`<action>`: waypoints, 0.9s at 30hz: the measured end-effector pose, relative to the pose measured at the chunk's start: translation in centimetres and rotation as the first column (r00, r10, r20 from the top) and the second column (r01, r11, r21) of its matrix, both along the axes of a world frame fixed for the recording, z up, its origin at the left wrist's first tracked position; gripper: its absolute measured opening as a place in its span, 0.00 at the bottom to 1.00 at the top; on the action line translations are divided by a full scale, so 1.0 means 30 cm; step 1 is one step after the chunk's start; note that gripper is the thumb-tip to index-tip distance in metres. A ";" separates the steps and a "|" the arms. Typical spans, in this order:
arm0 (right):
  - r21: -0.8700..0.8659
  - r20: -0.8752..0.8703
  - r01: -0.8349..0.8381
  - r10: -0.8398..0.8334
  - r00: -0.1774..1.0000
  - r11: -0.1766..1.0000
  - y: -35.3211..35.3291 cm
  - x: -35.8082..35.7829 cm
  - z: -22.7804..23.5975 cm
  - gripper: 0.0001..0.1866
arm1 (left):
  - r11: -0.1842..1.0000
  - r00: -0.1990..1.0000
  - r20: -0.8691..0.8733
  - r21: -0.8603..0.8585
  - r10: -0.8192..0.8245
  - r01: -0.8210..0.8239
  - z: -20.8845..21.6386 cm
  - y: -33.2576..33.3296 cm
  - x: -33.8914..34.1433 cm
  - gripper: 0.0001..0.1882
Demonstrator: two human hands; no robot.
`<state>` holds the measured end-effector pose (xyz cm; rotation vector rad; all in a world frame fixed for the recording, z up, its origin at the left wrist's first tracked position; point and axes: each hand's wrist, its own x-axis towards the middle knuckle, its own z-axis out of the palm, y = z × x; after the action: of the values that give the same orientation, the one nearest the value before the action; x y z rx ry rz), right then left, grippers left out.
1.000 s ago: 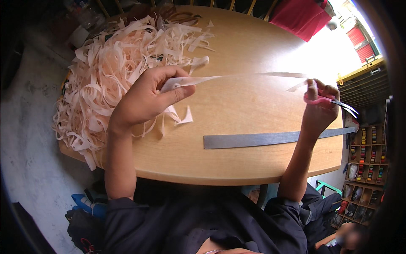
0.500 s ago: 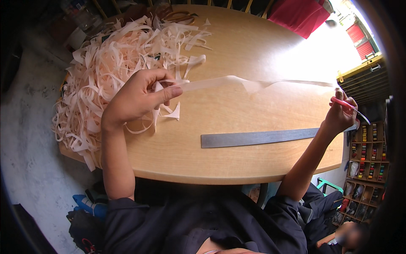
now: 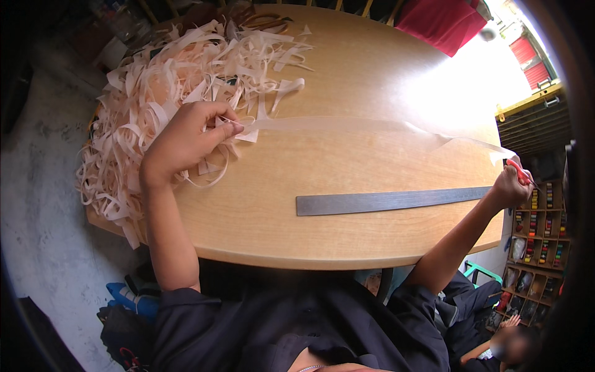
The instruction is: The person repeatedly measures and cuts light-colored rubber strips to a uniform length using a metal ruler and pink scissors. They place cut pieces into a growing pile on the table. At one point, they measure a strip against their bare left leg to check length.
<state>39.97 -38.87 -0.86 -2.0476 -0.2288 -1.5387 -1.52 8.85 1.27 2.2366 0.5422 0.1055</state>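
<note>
A long, pale peach fabric strip stretches across the table between my hands. My left hand pinches its left end between thumb and fingers, at the edge of a big heap of similar strips. Out past the table's right edge, my right hand is closed around red-handled scissors, whose blades are mostly hidden. The strip's other end reaches the fingers of that hand. Below the strip lies a flat metal ruler, its right end passing behind my right wrist.
Brown-handled scissors lie at the far edge of the wooden table. A red bag is at the back right. Shelves of thread spools stand to the right, and another person is at the lower right.
My right hand has moved right and a little nearer, with the scissors and strip end. My left hand has shifted slightly left. The strip now spans a longer, flatter line.
</note>
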 end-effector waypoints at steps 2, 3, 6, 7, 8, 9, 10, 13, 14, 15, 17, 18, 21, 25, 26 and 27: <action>0.000 0.006 0.110 -0.110 0.994 0.994 -0.029 0.018 -0.004 0.15 | 0.999 0.999 0.053 -0.036 0.014 -0.012 0.000 0.008 -0.011 0.10; 0.051 -0.039 0.099 -0.097 0.994 0.994 -0.035 0.024 -0.005 0.14 | 1.000 0.999 0.046 -0.001 -0.023 0.023 0.002 0.011 -0.018 0.10; 0.403 -0.200 -0.111 0.206 0.958 0.909 -0.029 0.023 -0.007 0.12 | 0.995 0.995 0.033 0.018 -0.099 0.098 0.008 0.017 -0.037 0.09; 0.448 -0.182 -0.105 0.206 0.961 0.888 -0.023 0.019 -0.005 0.12 | 0.994 0.992 0.058 -0.019 -0.109 0.110 0.009 0.017 -0.039 0.08; 0.470 -0.162 -0.107 0.205 0.965 0.876 -0.017 0.012 -0.003 0.12 | 0.991 0.990 0.083 -0.055 -0.118 0.123 0.010 0.016 -0.039 0.08; 0.494 -0.171 -0.088 0.195 0.966 0.865 -0.011 0.005 0.001 0.11 | 0.993 0.987 0.143 -0.081 -0.075 0.087 0.010 0.015 -0.037 0.08; 0.535 -0.130 -0.103 0.203 0.970 0.838 -0.006 -0.003 0.004 0.11 | 0.993 0.979 0.203 -0.108 -0.029 0.052 0.010 0.014 -0.032 0.08; 0.665 -0.087 -0.113 0.227 0.970 0.738 0.006 -0.031 0.017 0.12 | 0.992 0.898 0.427 0.016 0.105 -0.124 0.008 0.018 -0.014 0.07; 0.691 -0.083 -0.119 0.242 0.967 0.713 0.011 -0.039 0.021 0.12 | 0.978 0.849 0.510 0.069 0.136 -0.198 0.007 0.023 -0.010 0.07; 0.702 -0.079 -0.130 0.257 0.963 0.700 0.016 -0.048 0.025 0.12 | 0.819 0.824 0.565 0.451 0.044 -0.353 0.007 0.034 -0.005 0.08; 0.735 -0.072 -0.150 0.296 0.952 0.661 0.029 -0.060 0.033 0.12 | 0.638 0.796 0.604 0.598 0.039 -0.485 0.010 0.060 -0.009 0.08; 0.755 -0.072 -0.159 0.322 0.944 0.635 0.036 -0.064 0.036 0.12 | 0.527 0.785 0.618 0.653 0.046 -0.544 0.010 0.074 -0.013 0.09; 0.787 -0.096 -0.166 0.383 0.919 0.594 0.054 -0.069 0.043 0.11 | 0.477 0.651 0.754 0.544 0.082 -0.690 0.013 0.089 -0.022 0.13; 0.749 -0.073 -0.237 0.433 0.898 0.618 0.069 -0.066 0.035 0.11 | 0.524 0.482 0.876 0.425 -0.032 -0.738 0.011 0.008 0.023 0.17; 0.742 -0.070 -0.251 0.445 0.893 0.621 0.070 -0.065 0.031 0.11 | 0.656 0.441 0.889 0.406 -0.122 -0.637 0.006 -0.027 0.047 0.18; 0.734 -0.069 -0.264 0.455 0.888 0.625 0.071 -0.064 0.028 0.11 | 0.783 0.461 0.882 0.354 -0.098 -0.511 -0.011 -0.085 0.064 0.18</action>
<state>38.06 -36.72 -0.01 -1.4176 0.0565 -0.8862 0.41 6.31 0.92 2.2384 0.1978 1.7063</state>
